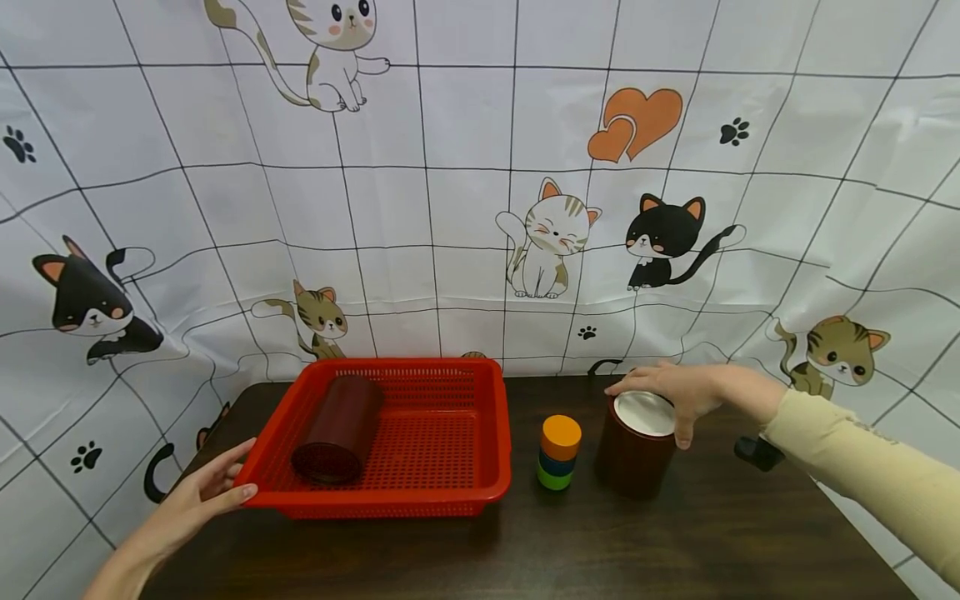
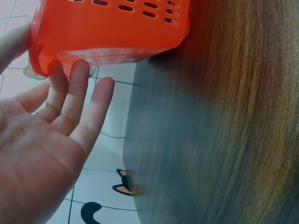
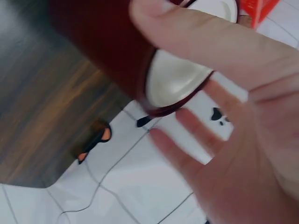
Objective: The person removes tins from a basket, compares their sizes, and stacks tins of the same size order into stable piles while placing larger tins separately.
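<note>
My left hand (image 1: pixel 197 500) holds the front left corner of a red plastic basket (image 1: pixel 390 498). In the left wrist view the thumb lies over the basket's rim (image 2: pixel 39 42) and fingertips meet its outer side. Inside the basket, a dark brown cylindrical canister (image 1: pixel 337 429) lies on its side at the left. From above, my right hand (image 1: pixel 678 390) grips the top of a second brown canister (image 1: pixel 636 458), which stands upright with a pale, shiny top. Thumb and fingers span its rim in the right wrist view, where the canister (image 3: pixel 107 51) appears blurred.
Between basket and upright canister stands a small stack with orange, blue and green bands (image 1: pixel 559 450). A black object (image 1: pixel 757 452) lies at the right, near the sleeve. The dark wooden table (image 1: pixel 600 550) meets a white cat-print sheet (image 1: pixel 465 208) behind and at both sides.
</note>
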{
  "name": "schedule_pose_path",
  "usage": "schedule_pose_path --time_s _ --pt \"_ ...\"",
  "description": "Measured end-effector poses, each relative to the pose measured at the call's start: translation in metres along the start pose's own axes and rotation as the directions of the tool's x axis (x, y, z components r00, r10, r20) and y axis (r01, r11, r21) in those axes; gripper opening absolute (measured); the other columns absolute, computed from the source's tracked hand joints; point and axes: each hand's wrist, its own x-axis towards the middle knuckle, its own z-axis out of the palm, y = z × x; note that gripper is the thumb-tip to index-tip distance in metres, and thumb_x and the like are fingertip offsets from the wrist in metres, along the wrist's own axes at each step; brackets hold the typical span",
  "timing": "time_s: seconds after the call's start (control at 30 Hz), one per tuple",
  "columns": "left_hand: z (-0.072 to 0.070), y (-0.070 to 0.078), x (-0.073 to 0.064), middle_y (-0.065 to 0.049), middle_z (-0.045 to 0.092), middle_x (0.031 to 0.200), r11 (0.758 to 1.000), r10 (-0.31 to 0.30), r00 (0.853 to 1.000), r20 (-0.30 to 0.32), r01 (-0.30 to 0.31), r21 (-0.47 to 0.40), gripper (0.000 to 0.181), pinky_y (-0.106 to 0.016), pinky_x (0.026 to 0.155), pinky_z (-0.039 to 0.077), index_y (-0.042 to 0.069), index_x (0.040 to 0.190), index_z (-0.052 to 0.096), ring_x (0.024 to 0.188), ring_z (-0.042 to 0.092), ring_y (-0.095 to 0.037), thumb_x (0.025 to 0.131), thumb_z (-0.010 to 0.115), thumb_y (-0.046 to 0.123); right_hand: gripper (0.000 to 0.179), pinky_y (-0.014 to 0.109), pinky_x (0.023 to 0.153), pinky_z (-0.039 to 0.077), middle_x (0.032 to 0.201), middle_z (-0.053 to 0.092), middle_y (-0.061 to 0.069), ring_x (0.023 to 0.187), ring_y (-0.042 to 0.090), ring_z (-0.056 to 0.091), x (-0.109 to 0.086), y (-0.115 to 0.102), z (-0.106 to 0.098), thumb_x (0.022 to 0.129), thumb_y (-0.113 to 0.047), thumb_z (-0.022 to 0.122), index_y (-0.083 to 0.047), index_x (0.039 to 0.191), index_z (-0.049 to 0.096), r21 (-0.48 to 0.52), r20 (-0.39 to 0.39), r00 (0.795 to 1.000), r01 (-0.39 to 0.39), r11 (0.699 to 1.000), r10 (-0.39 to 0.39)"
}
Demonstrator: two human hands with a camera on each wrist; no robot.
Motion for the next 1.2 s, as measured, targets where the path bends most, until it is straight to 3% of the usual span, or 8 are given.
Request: schedule_pose_path --time_s 0.2,0.5,0.73,0.93,1.2 --pt "0.000 0.000 -0.002 0.020 0.062 0.108 1.000 -0.001 1.000 -0.008 0.001 -0.019 0.066 -0.024 0.079 0.054 0.002 0.156 0.020 0.095 0.063 0.002 0.101 0.054 0.013 0.124 0.068 0.099 0.040 0.161 0.021 0.019 0.138 0.049 0.025 0.002 -0.012 -0.009 0.057 -0.010 0.095 -0.024 0.157 0.024 -0.015 0.015 1.000 -0.001 1.000 0.001" --pt "0.002 -0.002 0.002 0.021 0.062 0.109 0.996 0.067 0.998 -0.007 -0.067 -0.059 0.060 -0.026 0.078 0.057 0.021 0.154 0.030 0.095 0.064 0.001 0.101 0.053 0.007 0.112 0.066 0.101 0.040 0.162 0.020 0.022 0.141 0.052 0.023 0.008 -0.029 -0.039 0.068 0.001 0.086 -0.021 0.158 0.022 -0.033 -0.009 1.000 -0.008 0.999 0.008" --pt "0.001 -0.004 0.000 0.024 0.061 0.107 0.998 0.010 1.000 -0.020 -0.011 -0.055 0.062 -0.026 0.078 0.057 0.017 0.156 0.029 0.094 0.064 0.002 0.100 0.055 0.010 0.102 0.070 0.108 0.029 0.160 0.028 0.020 0.143 0.049 0.026 0.032 -0.046 -0.050 0.074 -0.002 0.083 -0.021 0.157 0.028 -0.120 -0.088 0.995 0.040 0.992 -0.050" --pt "0.002 -0.004 -0.001 0.023 0.061 0.106 0.998 0.001 1.000 -0.025 -0.002 -0.057 0.065 -0.026 0.079 0.057 0.012 0.157 0.025 0.093 0.064 0.002 0.100 0.056 0.010 0.094 0.069 0.113 0.022 0.159 0.032 0.016 0.145 0.044 0.029 0.057 -0.064 -0.061 0.077 -0.011 0.084 -0.019 0.155 0.033 -0.153 -0.158 0.976 0.123 0.981 -0.147" --pt "0.003 -0.003 -0.001 0.022 0.061 0.106 0.998 -0.015 0.999 -0.030 0.014 -0.054 0.066 -0.025 0.078 0.056 0.008 0.157 0.022 0.093 0.063 0.002 0.100 0.055 0.011 0.091 0.062 0.116 0.026 0.160 0.035 0.010 0.147 0.036 0.030 0.082 -0.090 -0.075 0.078 -0.019 0.084 -0.021 0.154 0.035 -0.208 -0.191 0.951 0.203 0.957 -0.244"
